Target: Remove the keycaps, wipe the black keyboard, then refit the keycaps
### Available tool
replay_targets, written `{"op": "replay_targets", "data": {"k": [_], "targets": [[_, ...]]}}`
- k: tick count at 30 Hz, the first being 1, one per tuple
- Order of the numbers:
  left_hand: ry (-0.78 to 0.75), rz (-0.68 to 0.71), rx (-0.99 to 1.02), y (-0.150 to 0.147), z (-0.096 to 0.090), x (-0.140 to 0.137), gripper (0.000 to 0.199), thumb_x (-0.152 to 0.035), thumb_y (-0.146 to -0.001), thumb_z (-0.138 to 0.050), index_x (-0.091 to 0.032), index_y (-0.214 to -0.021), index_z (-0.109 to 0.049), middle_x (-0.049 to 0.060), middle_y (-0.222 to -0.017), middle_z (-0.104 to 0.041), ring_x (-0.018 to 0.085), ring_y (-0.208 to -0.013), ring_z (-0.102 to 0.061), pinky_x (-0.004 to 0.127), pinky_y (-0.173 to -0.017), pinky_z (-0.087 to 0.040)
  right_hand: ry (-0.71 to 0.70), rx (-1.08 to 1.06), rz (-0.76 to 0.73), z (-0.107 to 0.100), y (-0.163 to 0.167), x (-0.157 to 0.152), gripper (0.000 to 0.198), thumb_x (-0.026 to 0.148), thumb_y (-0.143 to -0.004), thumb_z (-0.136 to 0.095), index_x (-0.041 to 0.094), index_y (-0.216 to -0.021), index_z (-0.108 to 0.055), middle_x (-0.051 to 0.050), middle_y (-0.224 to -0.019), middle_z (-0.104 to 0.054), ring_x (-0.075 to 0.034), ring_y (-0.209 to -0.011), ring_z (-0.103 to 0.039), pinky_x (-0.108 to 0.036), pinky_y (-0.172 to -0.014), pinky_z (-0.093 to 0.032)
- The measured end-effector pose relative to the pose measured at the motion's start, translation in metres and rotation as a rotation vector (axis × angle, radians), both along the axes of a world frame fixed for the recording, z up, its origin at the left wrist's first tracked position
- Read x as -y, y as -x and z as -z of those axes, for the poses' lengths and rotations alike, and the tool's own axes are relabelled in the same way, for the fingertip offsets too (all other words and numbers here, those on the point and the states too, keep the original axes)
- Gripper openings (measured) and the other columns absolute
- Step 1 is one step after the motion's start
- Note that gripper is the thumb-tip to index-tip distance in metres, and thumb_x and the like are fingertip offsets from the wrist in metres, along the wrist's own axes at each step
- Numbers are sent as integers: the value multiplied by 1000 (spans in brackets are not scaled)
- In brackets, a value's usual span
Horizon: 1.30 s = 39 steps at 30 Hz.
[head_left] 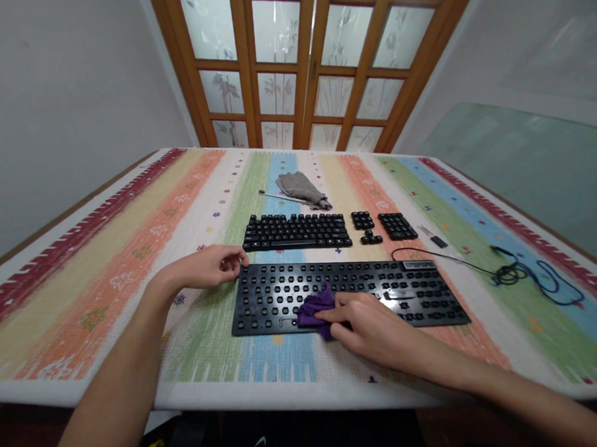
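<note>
A black keyboard (277,298) with its keycaps off lies flat in front of me, its bare switch posts showing in rows. My right hand (361,320) presses a crumpled purple cloth (310,309) onto its lower middle, the index finger stretched along the fabric. At the keyboard's top left corner, my left hand (215,264) has curled fingers, with thumb and fingertips against the edge. Just beyond lie the removed keycaps (296,231), set out in keyboard order, with the navigation and arrow keycaps (363,221) and number pad keycaps (397,226) to the right.
Behind the keycaps are a grey cloth (301,188) and a thin stick-like brush (280,196). A coiled cable (511,274) runs right from the keyboard. Near it lies a small black tool (438,241). A striped tablecloth (199,349) covers the table.
</note>
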<state>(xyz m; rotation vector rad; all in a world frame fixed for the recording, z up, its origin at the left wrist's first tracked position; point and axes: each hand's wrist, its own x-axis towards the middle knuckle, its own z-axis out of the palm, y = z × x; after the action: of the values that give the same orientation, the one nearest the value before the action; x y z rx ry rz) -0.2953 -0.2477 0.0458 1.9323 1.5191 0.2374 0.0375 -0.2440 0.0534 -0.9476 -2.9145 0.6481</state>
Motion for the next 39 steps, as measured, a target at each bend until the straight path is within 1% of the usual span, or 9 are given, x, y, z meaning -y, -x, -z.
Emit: {"op": "replay_targets", "data": {"k": [3, 8, 15, 19, 26, 29, 33, 36, 39], "targets": [[-2, -5, -11, 0, 0, 0, 28, -27, -76, -52, -16, -99, -63, 4, -81, -69, 17, -71, -63, 26, -66, -47, -22, 15, 33, 2, -9, -1, 29, 13, -85, -50, 21, -89, -78, -4, -76, -65, -16, -70, -59, -26, -63, -34], [9, -11, -9, -2, -2, 0, 27, -28, -77, -52, -16, -99, -62, 3, -80, -68, 16, -70, -62, 26, -66, -47, -30, 10, 77, 2, -23, -4, 32, 14, -85, -49, 22, -94, -79, -3, -75, -64, -16, -70, -59, -26, -64, -34], [14, -5, -15, -4, -6, 3, 27, -29, -80, -49, -15, -98, -62, 2, -79, -67, 17, -70, -61, 26, -66, -46, -43, 37, 134, 1, -35, -6, 33, 15, -85, -48, 23, -89, -79, -4, -73, -63, -17, -69, -59, -28, -63, -33], [4, 9, -43, 0, -3, 2, 26, -30, -79, -52, -16, -99, -61, 2, -80, -67, 16, -70, -61, 26, -66, -46, -49, 38, 169, -2, -38, -12, 31, 12, -84, -47, 20, -83, -77, -4, -76, -65, -18, -72, -60, -29, -66, -36], [-29, -3, -87, -1, -3, 2, 26, -31, -81, -52, -17, -99, -64, 3, -79, -67, 16, -69, -61, 26, -65, -44, -86, -106, 175, -14, -51, -24, 20, 17, -88, -51, 16, -93, -71, -6, -86, -68, -19, -77, -62, -31, -72, -44], [-102, -14, -85, -3, -5, 1, 24, -30, -81, -52, -17, -95, -66, 2, -75, -67, 16, -67, -60, 26, -63, -44, -144, -303, 90, -25, -44, -22, 19, 19, -94, -50, 17, -99, -68, -6, -89, -66, -19, -82, -61, -32, -74, -46], [-283, -35, -41, -7, -10, 2, 24, -32, -83, -53, -16, -92, -68, 3, -75, -67, 15, -67, -59, 26, -65, -45, -245, -508, -47, -34, -17, -20, 17, 19, -97, -49, 16, -103, -64, -7, -89, -64, -19, -87, -57, -35, -78, -47], [-346, -21, 47, -16, -16, 5, 24, -36, -86, -56, -16, -90, -69, 3, -77, -68, 15, -69, -59, 27, -68, -47, -288, -551, -136, -27, 9, -21, 17, 17, -97, -48, 14, -104, -63, -9, -91, -64, -20, -87, -56, -35, -78, -48], [-311, 37, 146, -27, -23, 10, 27, -43, -86, -62, -16, -88, -69, 2, -77, -69, 14, -69, -60, 26, -67, -48, -259, -539, -196, -10, 35, -24, 18, 17, -97, -47, 13, -104, -63, -9, -90, -63, -19, -84, -56, -34, -76, -49]]}}
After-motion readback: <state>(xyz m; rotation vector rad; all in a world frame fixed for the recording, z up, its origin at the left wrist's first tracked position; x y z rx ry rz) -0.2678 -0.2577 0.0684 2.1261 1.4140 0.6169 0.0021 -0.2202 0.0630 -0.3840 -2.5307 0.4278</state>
